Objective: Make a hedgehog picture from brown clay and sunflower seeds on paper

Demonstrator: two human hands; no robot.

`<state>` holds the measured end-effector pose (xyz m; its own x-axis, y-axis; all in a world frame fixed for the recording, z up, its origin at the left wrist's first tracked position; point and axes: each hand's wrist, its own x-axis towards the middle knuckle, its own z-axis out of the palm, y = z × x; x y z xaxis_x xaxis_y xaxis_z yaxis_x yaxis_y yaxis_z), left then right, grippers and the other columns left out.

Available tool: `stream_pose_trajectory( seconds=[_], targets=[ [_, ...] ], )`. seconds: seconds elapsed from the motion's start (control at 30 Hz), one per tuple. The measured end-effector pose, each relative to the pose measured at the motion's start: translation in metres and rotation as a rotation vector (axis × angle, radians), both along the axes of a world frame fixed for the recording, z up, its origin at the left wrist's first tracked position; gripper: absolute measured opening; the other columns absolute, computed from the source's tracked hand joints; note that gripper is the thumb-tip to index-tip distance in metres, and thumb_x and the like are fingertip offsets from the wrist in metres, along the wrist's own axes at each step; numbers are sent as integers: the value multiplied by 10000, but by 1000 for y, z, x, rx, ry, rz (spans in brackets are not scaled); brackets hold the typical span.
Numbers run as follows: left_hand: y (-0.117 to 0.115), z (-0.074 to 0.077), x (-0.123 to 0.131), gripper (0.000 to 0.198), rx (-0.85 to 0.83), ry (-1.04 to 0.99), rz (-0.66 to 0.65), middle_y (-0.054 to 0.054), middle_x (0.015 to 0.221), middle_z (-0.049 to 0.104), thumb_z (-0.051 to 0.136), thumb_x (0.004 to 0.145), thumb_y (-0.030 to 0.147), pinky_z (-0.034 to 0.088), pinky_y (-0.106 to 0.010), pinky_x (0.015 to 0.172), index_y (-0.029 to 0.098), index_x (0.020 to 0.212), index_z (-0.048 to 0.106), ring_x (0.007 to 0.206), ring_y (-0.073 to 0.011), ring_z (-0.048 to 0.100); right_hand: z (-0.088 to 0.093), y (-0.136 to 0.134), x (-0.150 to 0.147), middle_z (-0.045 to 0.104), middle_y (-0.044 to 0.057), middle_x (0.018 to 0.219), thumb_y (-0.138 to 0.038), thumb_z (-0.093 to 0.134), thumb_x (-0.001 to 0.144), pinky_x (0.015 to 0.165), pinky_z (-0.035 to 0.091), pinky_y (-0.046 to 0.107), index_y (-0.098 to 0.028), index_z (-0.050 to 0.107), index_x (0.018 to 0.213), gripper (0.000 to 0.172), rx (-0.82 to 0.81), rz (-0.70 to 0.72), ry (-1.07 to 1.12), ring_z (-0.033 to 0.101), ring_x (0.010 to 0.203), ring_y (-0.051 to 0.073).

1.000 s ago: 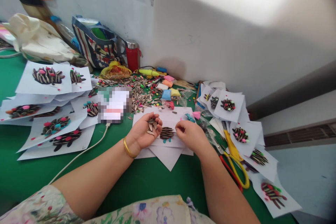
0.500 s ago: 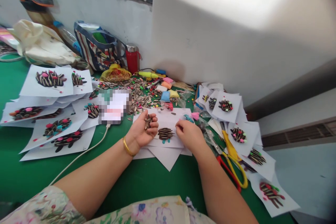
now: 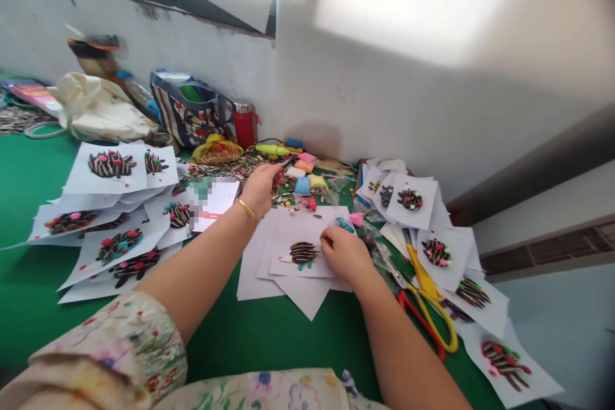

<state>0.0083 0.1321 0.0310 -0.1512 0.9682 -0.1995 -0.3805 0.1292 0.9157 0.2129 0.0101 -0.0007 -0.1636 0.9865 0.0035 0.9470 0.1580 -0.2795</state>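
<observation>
by the seeds (image 3: 223, 168), the left hand (image 3: 260, 191) is held curled, the right hand (image 3: 346, 251) pinched just beside the figure (image 3: 303, 252); anything gripped cannot be told. on paper (image 3: 293, 227), body and feet (image 3: 304, 266) are set; dots (image 3: 75, 216), seen on other cards (image 3: 79, 182), are lacking.
</observation>
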Motion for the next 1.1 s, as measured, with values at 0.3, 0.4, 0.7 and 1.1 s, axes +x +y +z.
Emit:
stream_pose_trajectory(
  seconds=[0.3,0.4,0.7,1.1],
  targets=[
    [37,-23,-3,379,160,618,7,-89,1028,725,420,917,396,454,-311,856,152,929,710,946,-197,631,1,0,-1,716,31,914,-230,507,903,687,354,263,-226,700,886,193,51,6,31,616,850,170],
    [32,-26,-7,305,174,718,62,-53,863,703,524,863,402,445,-292,783,150,842,693,848,-195,606,0,0,-2,717,34,907,-223,516,896,686,359,265,-225,704,887,188,56,3,37,616,849,172],
    [4,-38,-13,272,181,946,95,-26,804,648,534,843,263,430,-304,691,188,1067,667,715,-186,575,-1,-1,-2,714,26,901,-211,531,894,722,380,265,-223,701,875,172,104,14,87,612,859,172],
    [-47,-42,-17,135,491,1141,-37,-98,1198,627,611,838,282,396,-387,1076,199,870,712,1210,-246,536,-3,0,-2,719,31,956,-222,511,922,750,396,262,-225,707,919,196,102,7,68,618,903,174]
  ],
)
